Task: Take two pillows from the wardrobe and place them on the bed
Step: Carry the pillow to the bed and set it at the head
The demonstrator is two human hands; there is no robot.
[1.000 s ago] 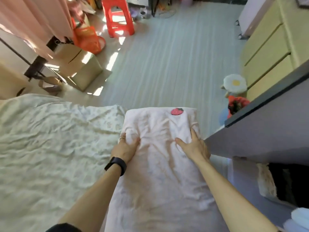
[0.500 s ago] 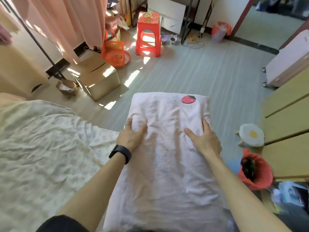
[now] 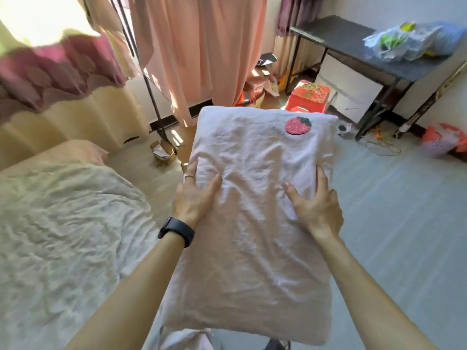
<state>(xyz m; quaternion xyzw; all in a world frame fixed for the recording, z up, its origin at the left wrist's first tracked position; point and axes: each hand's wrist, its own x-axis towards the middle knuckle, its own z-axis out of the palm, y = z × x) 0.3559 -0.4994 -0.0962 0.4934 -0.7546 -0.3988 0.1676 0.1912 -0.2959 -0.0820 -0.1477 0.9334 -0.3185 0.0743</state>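
Observation:
I hold a pale pink pillow (image 3: 255,198) with a red strawberry patch near its far right corner, out in front of me above the floor. My left hand (image 3: 195,198), with a ring and a black wristband, grips its left edge. My right hand (image 3: 316,208) grips its right edge, thumb on top. The bed (image 3: 63,223), covered with a wrinkled cream sheet, lies to the left, its edge just beside the pillow. The wardrobe is out of view.
Peach curtains (image 3: 202,46) hang ahead behind a metal rack pole. A red plastic stool (image 3: 309,96) and cardboard boxes sit on the floor beyond the pillow. A dark desk (image 3: 353,44) with plastic bags stands at the right. A red basket (image 3: 444,140) sits by the wall.
The view has swung up and left, away from the drawers and toward the curtains. The pillow stays in both hands and has been lifted higher.

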